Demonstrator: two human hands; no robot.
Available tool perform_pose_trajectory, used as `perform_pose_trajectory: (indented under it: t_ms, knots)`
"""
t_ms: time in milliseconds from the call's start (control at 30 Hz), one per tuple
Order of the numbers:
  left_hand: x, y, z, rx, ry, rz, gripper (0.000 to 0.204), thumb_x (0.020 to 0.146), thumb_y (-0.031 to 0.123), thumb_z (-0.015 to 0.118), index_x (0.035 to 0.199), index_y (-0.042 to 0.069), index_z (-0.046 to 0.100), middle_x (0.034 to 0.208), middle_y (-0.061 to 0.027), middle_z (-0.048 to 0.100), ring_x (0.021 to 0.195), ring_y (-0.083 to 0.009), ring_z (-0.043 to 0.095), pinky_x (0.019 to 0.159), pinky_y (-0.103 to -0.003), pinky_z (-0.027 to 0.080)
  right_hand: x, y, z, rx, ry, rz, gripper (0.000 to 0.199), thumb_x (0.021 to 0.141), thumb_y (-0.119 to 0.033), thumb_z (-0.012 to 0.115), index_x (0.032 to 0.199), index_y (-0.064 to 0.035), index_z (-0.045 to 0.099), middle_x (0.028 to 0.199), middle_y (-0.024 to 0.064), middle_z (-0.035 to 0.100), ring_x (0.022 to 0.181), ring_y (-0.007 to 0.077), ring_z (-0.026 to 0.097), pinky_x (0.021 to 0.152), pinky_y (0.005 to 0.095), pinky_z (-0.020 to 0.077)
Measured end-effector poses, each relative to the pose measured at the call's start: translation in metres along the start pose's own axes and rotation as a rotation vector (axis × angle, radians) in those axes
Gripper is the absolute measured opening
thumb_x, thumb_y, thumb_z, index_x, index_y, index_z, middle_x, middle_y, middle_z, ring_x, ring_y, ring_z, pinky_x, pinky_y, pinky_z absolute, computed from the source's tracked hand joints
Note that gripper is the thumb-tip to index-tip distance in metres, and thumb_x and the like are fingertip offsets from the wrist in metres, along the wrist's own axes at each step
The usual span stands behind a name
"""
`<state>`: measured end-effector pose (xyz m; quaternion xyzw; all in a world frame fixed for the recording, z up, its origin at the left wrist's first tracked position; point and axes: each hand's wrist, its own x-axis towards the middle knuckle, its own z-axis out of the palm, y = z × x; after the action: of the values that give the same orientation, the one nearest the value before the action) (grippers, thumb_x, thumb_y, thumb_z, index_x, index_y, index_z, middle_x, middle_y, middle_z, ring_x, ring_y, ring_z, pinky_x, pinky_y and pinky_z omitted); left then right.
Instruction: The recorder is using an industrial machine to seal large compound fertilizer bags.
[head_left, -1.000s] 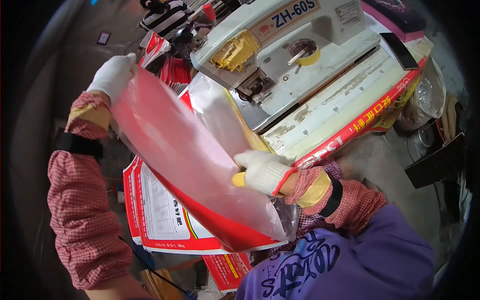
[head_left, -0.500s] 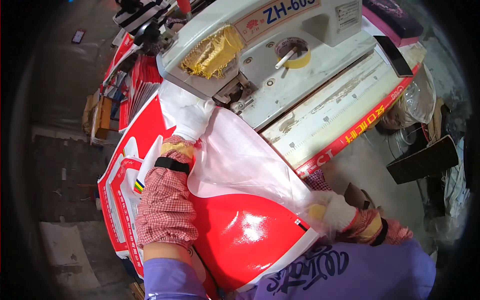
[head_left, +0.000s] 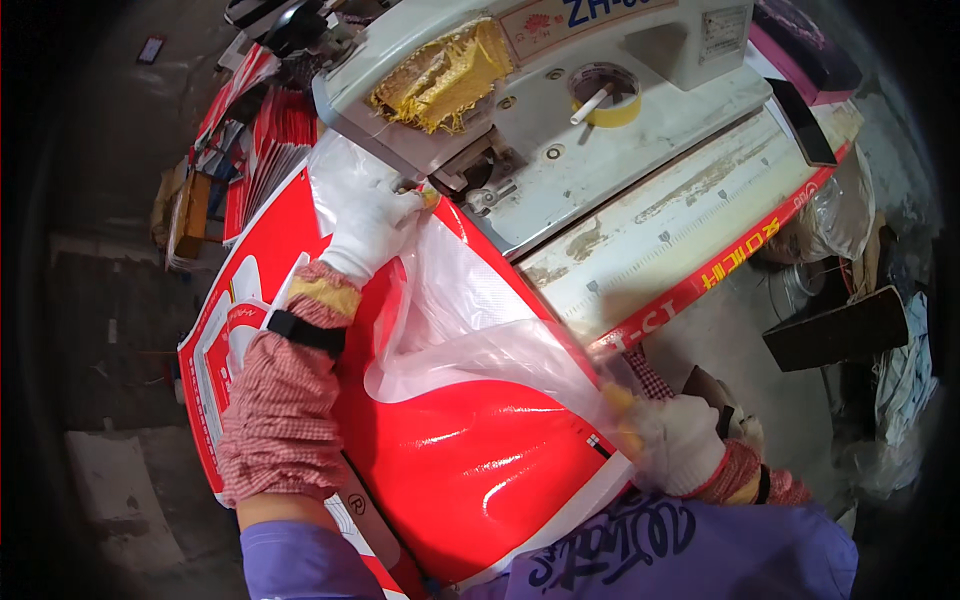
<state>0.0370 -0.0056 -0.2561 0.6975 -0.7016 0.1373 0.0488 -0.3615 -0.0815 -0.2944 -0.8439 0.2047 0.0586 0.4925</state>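
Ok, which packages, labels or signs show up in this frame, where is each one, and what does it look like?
Red sack: glossy red and white bag with a clear inner liner, in front of the person, held by left hand and right hand.
Nameplate: pale rectangular label with blue and red print, on the grey machine, top centre.
Red strip: long red band with yellow characters along the table edge.
Stacked sacks: red and white, upper left.

A worn, paint-chipped work table (head_left: pixel 660 225) fills the upper middle, its front edge trimmed with a red strip (head_left: pixel 715 275). Below and to the right lies a grey concrete floor (head_left: pixel 745 340), cluttered with what may be crumpled clear plastic (head_left: pixel 835 215) and a dark board (head_left: pixel 835 330). The left side sinks into shadow.
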Motion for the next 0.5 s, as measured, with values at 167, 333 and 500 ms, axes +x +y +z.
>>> perform_pose_trajectory:
  t_ms: [167, 333, 500]
  knots:
    - [-0.006, 0.005, 0.001, -0.026, -0.236, -0.154, 0.016, 0.077, 0.017, 0.053, 0.088, 0.013, 0.063, 0.078, -0.0133, 0.061, 0.069, -0.0288, 0.059, 0.063, -0.04, 0.047, -0.001, -0.009, 0.002, -0.393, -0.077, -0.151, 0.049, 0.059, -0.031, 0.071, 0.102, -0.013, 0.056, 0.066, 0.0094, 0.06, 0.059, 0.0283, 0.061, 0.051, 0.0377, 0.0476]
    - [0.017, -0.039, 0.02, 0.215, -0.194, -0.362, 0.02, 0.076, 0.016, 0.053, 0.09, 0.007, 0.063, 0.071, -0.0154, 0.061, 0.071, -0.032, 0.061, 0.064, -0.041, 0.048, 0.043, -0.023, 0.004, -0.291, 0.218, -0.314, 0.042, 0.073, -0.023, 0.061, 0.11, -0.0064, 0.05, 0.067, 0.0095, 0.057, 0.059, 0.0281, 0.058, 0.048, 0.0395, 0.046]
    - [0.056, -0.103, -0.035, 0.214, -0.036, -0.418, 0.021, 0.074, 0.018, 0.054, 0.088, 0.005, 0.061, 0.088, -0.0171, 0.062, 0.081, -0.0346, 0.06, 0.072, -0.042, 0.048, 0.164, -0.067, 0.028, -0.221, 0.994, -0.738, 0.035, 0.082, -0.017, 0.049, 0.116, -0.0074, 0.051, 0.077, 0.0089, 0.061, 0.066, 0.0284, 0.06, 0.06, 0.038, 0.0491]
